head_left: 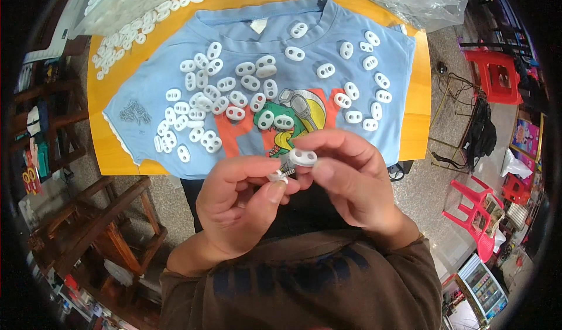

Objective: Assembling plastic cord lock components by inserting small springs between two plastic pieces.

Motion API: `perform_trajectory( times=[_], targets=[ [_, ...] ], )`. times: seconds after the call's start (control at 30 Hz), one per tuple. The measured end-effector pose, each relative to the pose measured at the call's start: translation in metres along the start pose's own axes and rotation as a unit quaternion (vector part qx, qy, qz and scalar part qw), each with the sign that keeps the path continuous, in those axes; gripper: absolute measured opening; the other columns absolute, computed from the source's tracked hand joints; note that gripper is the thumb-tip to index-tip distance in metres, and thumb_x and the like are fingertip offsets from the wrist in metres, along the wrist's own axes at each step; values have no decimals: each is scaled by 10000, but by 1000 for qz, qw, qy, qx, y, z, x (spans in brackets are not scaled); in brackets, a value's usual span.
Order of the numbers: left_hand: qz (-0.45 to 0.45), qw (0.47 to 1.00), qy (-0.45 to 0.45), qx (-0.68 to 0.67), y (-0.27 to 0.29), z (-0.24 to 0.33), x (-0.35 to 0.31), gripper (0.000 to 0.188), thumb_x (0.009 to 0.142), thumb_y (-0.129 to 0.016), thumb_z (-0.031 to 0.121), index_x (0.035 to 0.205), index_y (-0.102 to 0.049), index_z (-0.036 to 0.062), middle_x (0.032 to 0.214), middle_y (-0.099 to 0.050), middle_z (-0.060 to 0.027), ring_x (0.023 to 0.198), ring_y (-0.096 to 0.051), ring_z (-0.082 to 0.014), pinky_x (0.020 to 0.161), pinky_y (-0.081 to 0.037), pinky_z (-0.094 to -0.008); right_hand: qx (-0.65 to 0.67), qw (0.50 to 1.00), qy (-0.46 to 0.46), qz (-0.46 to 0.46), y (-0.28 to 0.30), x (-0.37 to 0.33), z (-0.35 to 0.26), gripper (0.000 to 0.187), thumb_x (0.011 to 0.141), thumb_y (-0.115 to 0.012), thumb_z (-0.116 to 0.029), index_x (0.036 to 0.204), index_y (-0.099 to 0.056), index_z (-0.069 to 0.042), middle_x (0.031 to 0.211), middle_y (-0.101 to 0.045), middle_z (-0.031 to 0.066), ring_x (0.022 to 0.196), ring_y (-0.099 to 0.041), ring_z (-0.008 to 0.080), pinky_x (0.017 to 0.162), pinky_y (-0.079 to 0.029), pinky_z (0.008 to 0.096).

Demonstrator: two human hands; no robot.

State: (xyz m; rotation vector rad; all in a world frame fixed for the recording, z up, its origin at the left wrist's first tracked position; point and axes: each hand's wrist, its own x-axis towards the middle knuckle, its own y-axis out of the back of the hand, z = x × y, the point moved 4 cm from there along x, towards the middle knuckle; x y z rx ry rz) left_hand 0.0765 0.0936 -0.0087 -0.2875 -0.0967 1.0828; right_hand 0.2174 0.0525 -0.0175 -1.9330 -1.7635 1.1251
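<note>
Over the front edge of the shirt, my right hand (360, 181) pinches a white oval plastic cord lock (304, 157) between thumb and forefinger, its two holes showing. Close beside it, my left hand (240, 207) is closed on a smaller white plastic part (277, 176), mostly covered by the fingertips. The two parts are held apart. Many similar two-hole cord locks (250, 83) lie scattered on a light blue printed T-shirt (161, 72) spread flat. A small pile of thin grey metal springs (135, 112) rests on the shirt's left side.
The shirt covers most of a yellow wooden table (420, 125). More white pieces (114, 49) are heaped at the far left, by a clear plastic bag. Another crumpled clear bag (410, 5) lies far right. Red stools (494, 75) and a dark wooden frame (99, 224) stand around.
</note>
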Motion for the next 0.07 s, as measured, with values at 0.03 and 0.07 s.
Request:
perform_trajectory(
  times=[0.03, 0.07],
  targets=[
    [3, 1000, -4, -1, 2, 0, -1, 254, 822, -540, -57, 1062, -472, -11, 899, -618, -132, 789, -627, -133, 672, -508, -216, -3, 1000, 2, -12, 0, 0, 0, 285, 892, -533, -101, 1161, -516, -5, 1013, -594, 46, 887, -564, 107, 805, -453, 230],
    [7, 1000, -2, -4, 2, 0, 0, 261, 823, -541, -53, 1070, -469, -6, 905, -621, -129, 787, -629, -136, 672, -508, -215, -7, 1000, 5, -22, 0, 0, 1, 310, 891, -532, -97, 1185, -499, -3, 1017, -594, 43, 931, -564, 116, 829, -448, 234]
  ],
)
